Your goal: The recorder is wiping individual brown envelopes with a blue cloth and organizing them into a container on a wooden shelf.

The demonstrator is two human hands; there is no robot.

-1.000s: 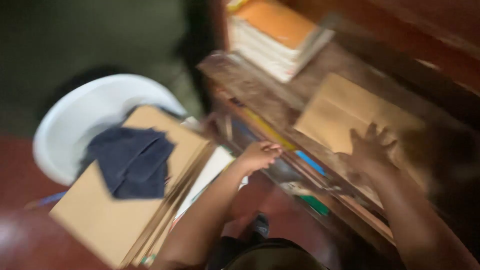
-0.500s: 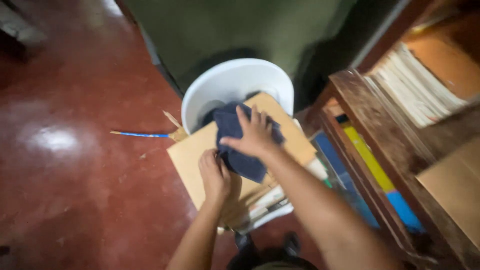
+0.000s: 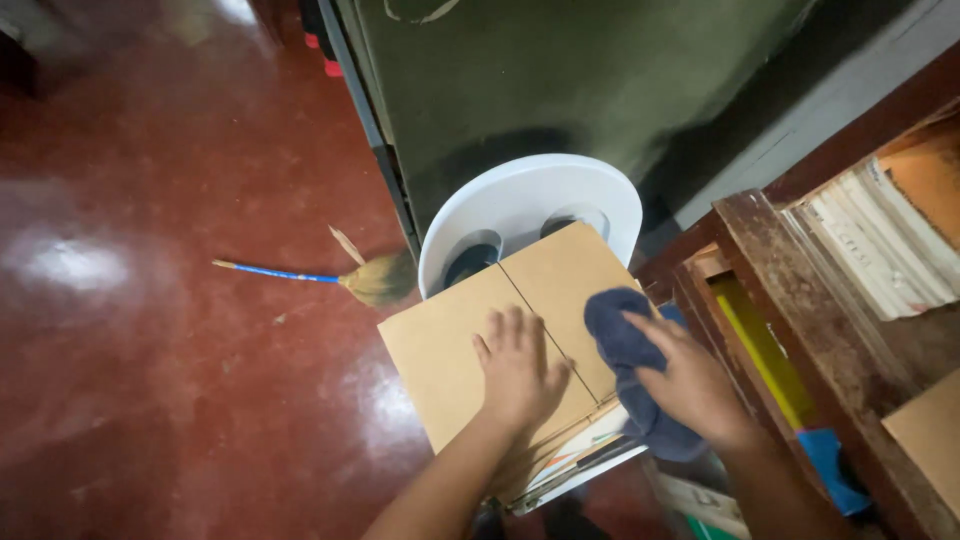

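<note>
My left hand (image 3: 516, 368) lies flat, fingers spread, on a tan cardboard folder (image 3: 455, 335) that tops a stack of folders and papers. My right hand (image 3: 690, 385) grips a dark blue cloth (image 3: 622, 345) and presses it onto the right half of the folder near its edge. The stack rests on the seat of a white plastic chair (image 3: 530, 200), whose curved back shows beyond the folder.
A wooden bookshelf (image 3: 800, 330) stands at the right with stacked books (image 3: 880, 240) on top and coloured books below. A broom with a blue handle (image 3: 320, 277) lies on the glossy red floor. A dark green cabinet (image 3: 560, 80) stands behind the chair.
My left hand has moved up from the stack's lower edge onto the top folder. My right hand has pulled the cloth from the folder's middle toward its right edge. The view moved closer.
</note>
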